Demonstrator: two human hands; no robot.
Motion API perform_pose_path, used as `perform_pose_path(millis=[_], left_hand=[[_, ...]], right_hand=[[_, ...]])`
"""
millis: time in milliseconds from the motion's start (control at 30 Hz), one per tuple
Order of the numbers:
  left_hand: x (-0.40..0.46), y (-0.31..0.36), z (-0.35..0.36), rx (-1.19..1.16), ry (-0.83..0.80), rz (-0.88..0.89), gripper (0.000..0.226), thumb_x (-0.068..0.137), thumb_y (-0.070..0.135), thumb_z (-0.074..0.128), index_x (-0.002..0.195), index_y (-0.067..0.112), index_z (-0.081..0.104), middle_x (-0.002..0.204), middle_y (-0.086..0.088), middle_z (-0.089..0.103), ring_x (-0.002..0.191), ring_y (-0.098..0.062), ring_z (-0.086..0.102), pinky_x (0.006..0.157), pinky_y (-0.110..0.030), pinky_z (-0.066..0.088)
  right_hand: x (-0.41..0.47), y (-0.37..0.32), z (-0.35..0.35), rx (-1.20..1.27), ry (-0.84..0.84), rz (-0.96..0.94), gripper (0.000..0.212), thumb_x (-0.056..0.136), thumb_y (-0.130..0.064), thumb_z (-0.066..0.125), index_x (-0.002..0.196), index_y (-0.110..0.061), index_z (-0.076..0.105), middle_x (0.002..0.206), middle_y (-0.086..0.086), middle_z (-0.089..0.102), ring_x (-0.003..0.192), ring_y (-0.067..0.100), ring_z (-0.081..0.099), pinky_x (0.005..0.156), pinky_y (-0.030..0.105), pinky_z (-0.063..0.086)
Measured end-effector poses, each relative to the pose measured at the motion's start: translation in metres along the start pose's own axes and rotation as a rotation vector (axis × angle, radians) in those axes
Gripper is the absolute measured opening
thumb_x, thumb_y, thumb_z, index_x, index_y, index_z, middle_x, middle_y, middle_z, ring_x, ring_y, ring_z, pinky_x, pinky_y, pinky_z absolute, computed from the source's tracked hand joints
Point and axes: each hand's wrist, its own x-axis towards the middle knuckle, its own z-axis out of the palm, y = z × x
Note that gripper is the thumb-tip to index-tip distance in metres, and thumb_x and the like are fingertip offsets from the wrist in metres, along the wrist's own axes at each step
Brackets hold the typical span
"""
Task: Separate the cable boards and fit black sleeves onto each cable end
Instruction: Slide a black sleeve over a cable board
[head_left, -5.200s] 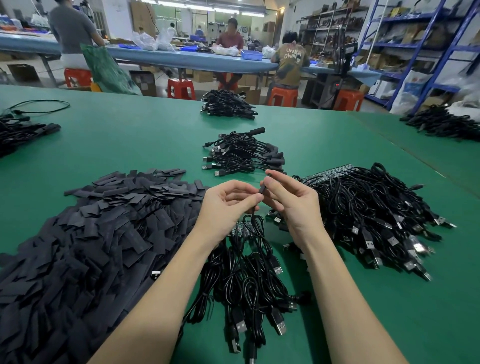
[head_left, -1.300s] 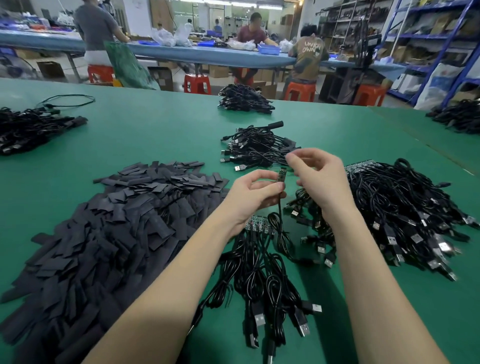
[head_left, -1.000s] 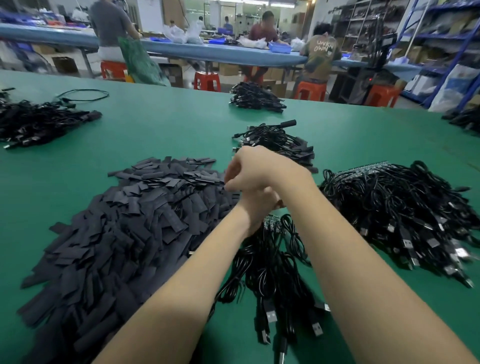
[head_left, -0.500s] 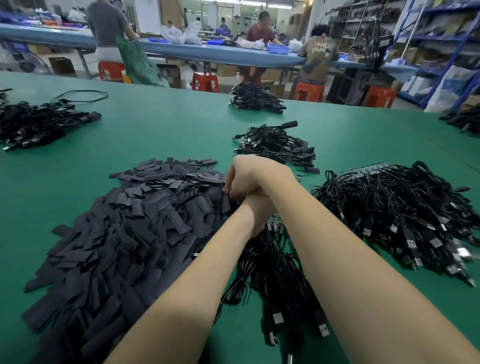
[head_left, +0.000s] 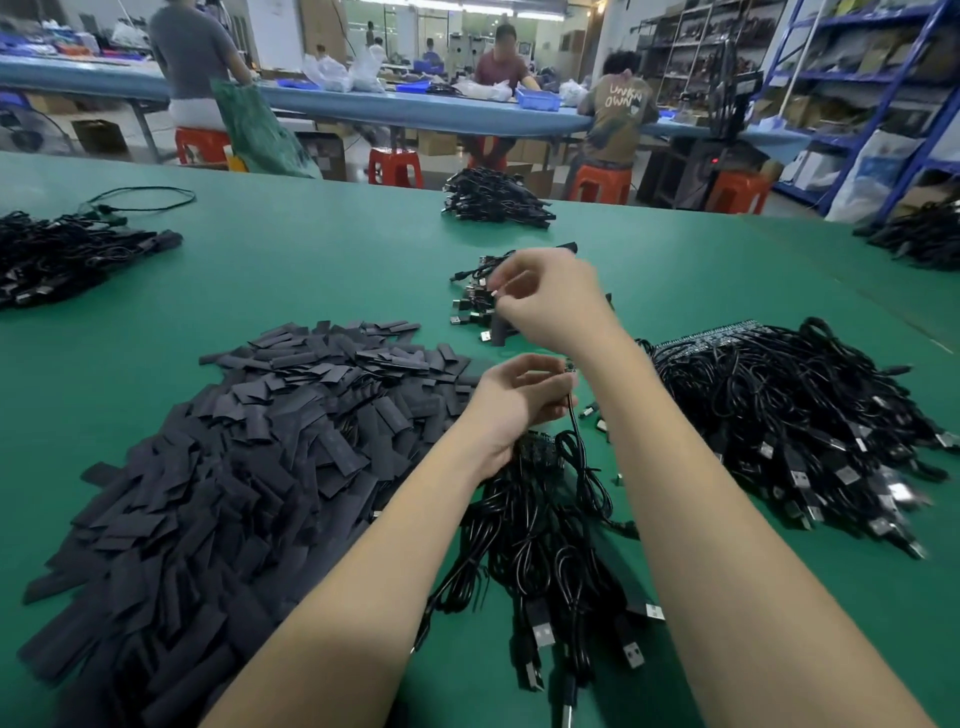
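Cable (head_left: 573, 415) pinched in left hand (head_left: 511, 402); right hand (head_left: 550, 301) holds black sleeve (head_left: 498, 328).

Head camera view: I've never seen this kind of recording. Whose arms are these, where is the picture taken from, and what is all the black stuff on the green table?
There is no machine here. A person wears a camera on the head, looking forward and down, so the two bare arms are their own. On the green table the big heap at the left is flat black sleeves. Bundled black cables lie below the hands, and a larger cable pile lies at the right, with a strip of small boards along its far edge. The left hand pinches one cable just below its small board end. The right hand, raised above a small pile of cables, holds one black sleeve. Other people work at a blue table behind.
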Motion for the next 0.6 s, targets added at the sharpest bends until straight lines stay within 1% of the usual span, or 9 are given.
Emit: perform_pose_path(millis=[67, 100, 133, 200, 267, 367, 433, 500, 600], left_hand=[[-0.001, 0.001, -0.001, -0.041, -0.013, 0.012, 0.012, 0.09, 0.0, 0.071, 0.096, 0.009, 0.065, 0.08, -0.001, 0.073, 0.068, -0.012, 0.07, 0.065, -0.019, 0.056], [-0.002, 0.003, -0.001, -0.047, -0.007, 0.007, 0.012, 0.091, 0.001, 0.07, 0.097, 0.009, 0.065, 0.077, 0.001, 0.073, 0.068, -0.011, 0.071, 0.065, -0.019, 0.056], [-0.003, 0.004, -0.001, -0.056, -0.004, 0.008, 0.012, 0.091, 0.002, 0.07, 0.098, 0.01, 0.065, 0.076, 0.003, 0.074, 0.069, -0.011, 0.072, 0.065, -0.019, 0.056], [-0.001, 0.003, -0.003, -0.09, 0.001, -0.006, 0.013, 0.091, 0.004, 0.071, 0.1, 0.012, 0.065, 0.075, 0.004, 0.075, 0.073, -0.012, 0.073, 0.067, -0.02, 0.056], [-0.002, 0.006, -0.004, -0.133, 0.008, -0.031, 0.015, 0.091, 0.005, 0.071, 0.104, 0.01, 0.065, 0.075, 0.003, 0.076, 0.078, -0.015, 0.074, 0.073, -0.023, 0.058], [-0.002, 0.008, -0.005, -0.205, 0.004, -0.046, 0.02, 0.089, 0.005, 0.073, 0.108, 0.008, 0.066, 0.084, -0.001, 0.078, 0.088, -0.022, 0.075, 0.082, -0.028, 0.059], [-0.003, 0.008, -0.007, -0.206, -0.022, -0.047, 0.021, 0.089, 0.007, 0.074, 0.108, 0.009, 0.066, 0.088, -0.003, 0.077, 0.087, -0.022, 0.074, 0.079, -0.027, 0.059], [-0.004, 0.007, -0.008, -0.199, -0.062, -0.052, 0.02, 0.089, 0.008, 0.074, 0.107, 0.011, 0.066, 0.09, -0.005, 0.077, 0.086, -0.024, 0.071, 0.079, -0.028, 0.06], [-0.006, 0.008, -0.006, -0.219, -0.11, -0.039, 0.019, 0.09, 0.007, 0.072, 0.107, 0.01, 0.064, 0.092, -0.006, 0.077, 0.092, -0.028, 0.074, 0.079, -0.029, 0.06]], right_hand=[[-0.016, 0.022, -0.014, 0.125, 0.124, 0.047, 0.025, 0.087, -0.009, 0.066, 0.084, -0.032, 0.074, 0.082, -0.017, 0.074, 0.079, -0.005, 0.067, 0.074, 0.013, 0.052], [-0.025, 0.034, -0.019, 0.2, 0.184, 0.087, 0.027, 0.087, -0.008, 0.067, 0.08, -0.033, 0.073, 0.079, -0.018, 0.073, 0.076, -0.007, 0.067, 0.074, 0.013, 0.052], [-0.034, 0.048, -0.022, 0.271, 0.248, 0.131, 0.029, 0.086, -0.005, 0.067, 0.077, -0.032, 0.073, 0.078, -0.016, 0.074, 0.076, -0.004, 0.068, 0.077, 0.018, 0.054], [-0.049, 0.071, -0.025, 0.356, 0.347, 0.221, 0.028, 0.084, -0.002, 0.066, 0.078, -0.028, 0.073, 0.081, -0.009, 0.075, 0.08, 0.007, 0.069, 0.085, 0.034, 0.059], [-0.058, 0.085, -0.02, 0.389, 0.36, 0.294, 0.024, 0.084, -0.002, 0.068, 0.08, -0.025, 0.074, 0.082, -0.003, 0.074, 0.078, 0.012, 0.068, 0.087, 0.041, 0.059], [-0.062, 0.092, -0.012, 0.472, 0.32, 0.332, 0.017, 0.083, -0.005, 0.072, 0.082, -0.022, 0.074, 0.083, 0.002, 0.074, 0.075, 0.014, 0.067, 0.087, 0.043, 0.059], [-0.064, 0.092, -0.006, 0.525, 0.329, 0.332, 0.013, 0.082, -0.007, 0.075, 0.084, -0.02, 0.075, 0.085, 0.005, 0.075, 0.08, 0.017, 0.069, 0.092, 0.048, 0.058], [-0.065, 0.092, -0.002, 0.558, 0.366, 0.319, 0.013, 0.08, -0.008, 0.076, 0.084, -0.02, 0.075, 0.085, 0.003, 0.075, 0.081, 0.016, 0.07, 0.091, 0.049, 0.058], [-0.066, 0.094, -0.002, 0.611, 0.459, 0.31, 0.016, 0.081, -0.006, 0.076, 0.08, -0.021, 0.074, 0.078, -0.003, 0.074, 0.074, 0.01, 0.069, 0.088, 0.048, 0.06]])
